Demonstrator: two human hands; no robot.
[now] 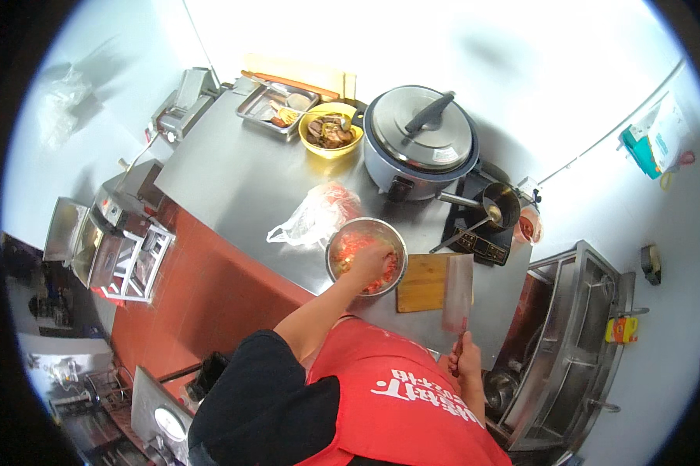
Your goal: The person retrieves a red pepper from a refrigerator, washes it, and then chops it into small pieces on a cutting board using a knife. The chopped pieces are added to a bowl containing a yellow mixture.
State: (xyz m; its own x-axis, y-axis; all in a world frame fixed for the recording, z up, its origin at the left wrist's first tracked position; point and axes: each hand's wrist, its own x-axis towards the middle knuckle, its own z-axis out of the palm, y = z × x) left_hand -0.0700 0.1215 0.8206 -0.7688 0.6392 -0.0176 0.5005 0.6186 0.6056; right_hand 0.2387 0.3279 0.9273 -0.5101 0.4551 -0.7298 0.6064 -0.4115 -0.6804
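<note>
A round steel bowl stands at the near edge of the steel table, with chopped red and paler pieces inside. My left hand reaches down into the bowl, and its fingers are hidden against the contents. To its right lies a wooden cutting board. My right hand is wrapped round the handle of a cleaver. The wide blade points away from me, over the board's right side. Just beyond the bowl rests a clear plastic bag with something reddish in it.
A large lidded cooker stands at the back, beside a yellow bowl of brown food and a steel tray with utensils. A small dark pan sits on a black stove. A steel sink unit is at the right.
</note>
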